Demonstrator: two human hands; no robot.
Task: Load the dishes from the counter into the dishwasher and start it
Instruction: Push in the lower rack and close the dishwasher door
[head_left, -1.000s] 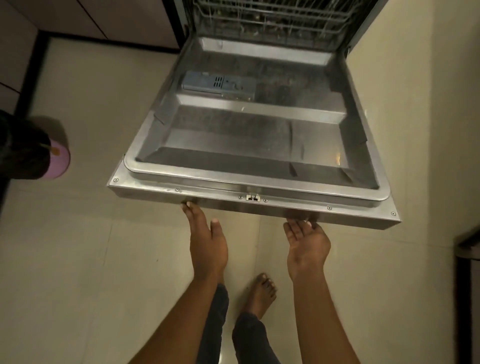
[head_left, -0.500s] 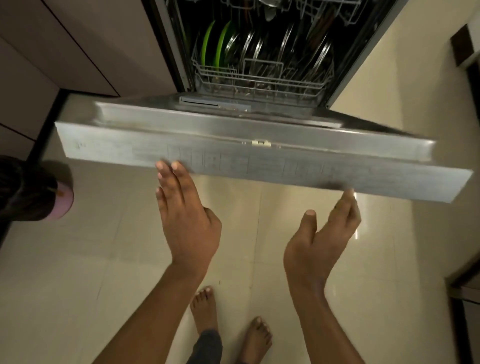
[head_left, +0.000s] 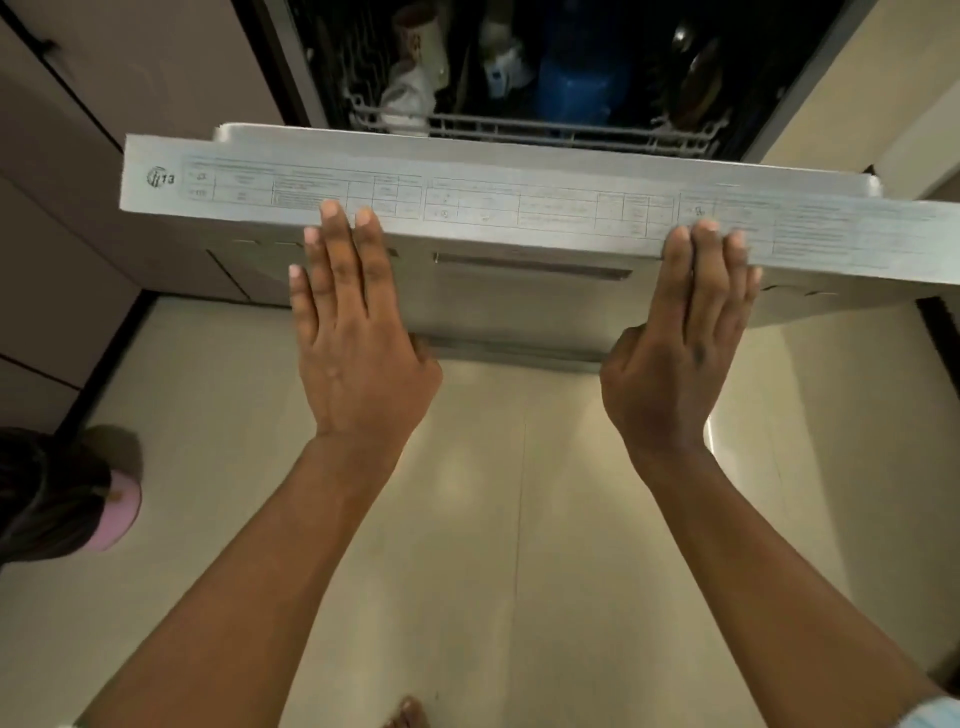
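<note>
Rack (head_left: 519, 132) loaded; left hand (head_left: 358, 332) and right hand (head_left: 675, 353) flat, fingers straight, on half-raised dishwasher door (head_left: 519, 197); latching and starting not yet done.

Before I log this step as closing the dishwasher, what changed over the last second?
The door swung up from flat to steeply tilted, not yet shut. The left hand and right hand moved from under its edge to its front, pressing with straight fingers, no grip. The pink thing at the left stayed put.

Silver dishwasher door (head_left: 519, 291), beige floor (head_left: 493, 519), blue cup (head_left: 574, 83), pink slipper (head_left: 117, 514).
</note>
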